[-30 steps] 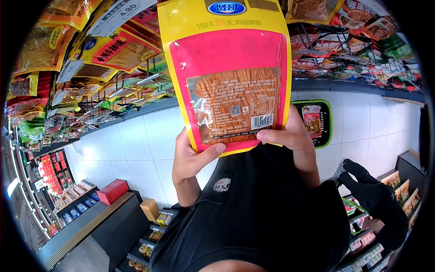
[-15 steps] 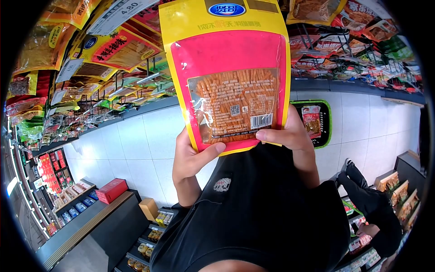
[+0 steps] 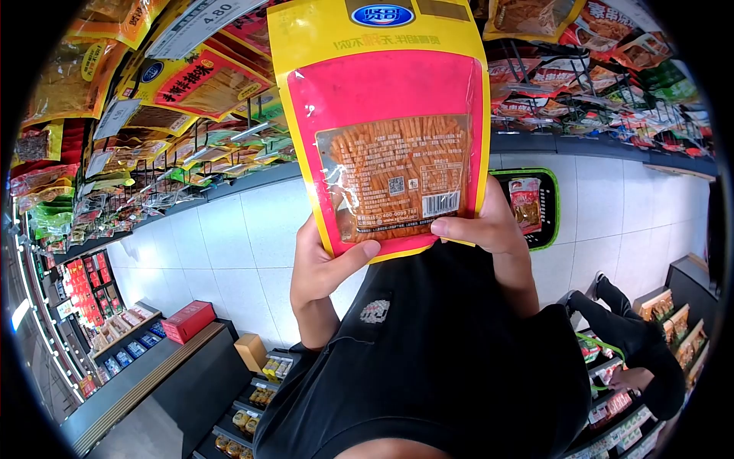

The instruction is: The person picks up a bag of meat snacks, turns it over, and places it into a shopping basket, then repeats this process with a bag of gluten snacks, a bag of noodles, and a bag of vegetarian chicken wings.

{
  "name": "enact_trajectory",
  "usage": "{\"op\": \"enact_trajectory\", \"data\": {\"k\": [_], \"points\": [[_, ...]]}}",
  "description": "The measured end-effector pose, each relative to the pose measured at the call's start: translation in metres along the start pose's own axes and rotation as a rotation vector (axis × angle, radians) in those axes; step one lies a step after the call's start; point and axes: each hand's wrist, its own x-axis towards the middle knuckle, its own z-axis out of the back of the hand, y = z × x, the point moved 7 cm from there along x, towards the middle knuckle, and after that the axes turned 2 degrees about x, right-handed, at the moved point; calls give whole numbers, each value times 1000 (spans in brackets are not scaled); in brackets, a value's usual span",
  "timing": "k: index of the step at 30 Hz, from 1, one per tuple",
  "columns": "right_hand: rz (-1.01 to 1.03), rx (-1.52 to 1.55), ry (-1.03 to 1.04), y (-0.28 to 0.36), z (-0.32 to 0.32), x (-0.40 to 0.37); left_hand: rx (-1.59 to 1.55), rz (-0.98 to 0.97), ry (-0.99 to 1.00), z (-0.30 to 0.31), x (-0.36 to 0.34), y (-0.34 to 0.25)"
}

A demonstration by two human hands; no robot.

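Note:
Upright in front of my chest is a yellow and pink snack bag (image 3: 382, 88), its back side facing me. Through its clear window show brown stick-shaped pieces, with white print, a QR code and a barcode over them. My left hand (image 3: 325, 264) is closed on the lower left corner, thumb on the front. At the lower right edge my right hand (image 3: 489, 226) grips the same bag, its thumb beside the barcode. The other fingers of both hands are hidden behind the bag.
Packaged snacks (image 3: 202, 84) hang on racks ahead, with a price tag (image 3: 206, 27) at upper left. A green-rimmed black basket (image 3: 556, 210) holding a red packet (image 3: 525, 205) stands on the tiled floor (image 3: 252, 229). Another person (image 3: 642, 344) is by shelves at lower right.
The bag and both my hands keep the same place. The person at lower right has shifted slightly, with legs and arm in a different position.

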Motion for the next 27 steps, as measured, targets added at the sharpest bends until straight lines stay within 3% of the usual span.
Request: {"op": "enact_trajectory", "data": {"k": [27], "points": [[20, -51, 3, -1, 1, 0, 61, -23, -23, -1, 7, -1]]}}
